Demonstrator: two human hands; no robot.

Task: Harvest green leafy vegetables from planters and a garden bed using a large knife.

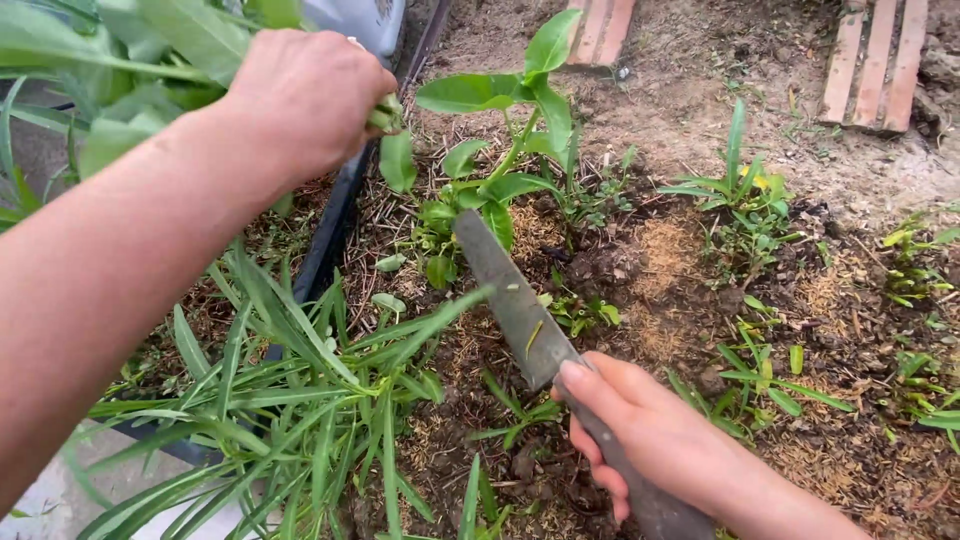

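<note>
- Our left hand, upper left, is closed round a stem.
- Our right hand, lower right, grips the knife.
- We keep the blade low, clear of our fingers.

A long, flat, dull grey metal knife blade slants toward a broad-leaved green plant rooted upright in soil.

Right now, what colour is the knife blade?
Dull grey, soil-smeared, per the head view: blade, held in the right hand.
</note>
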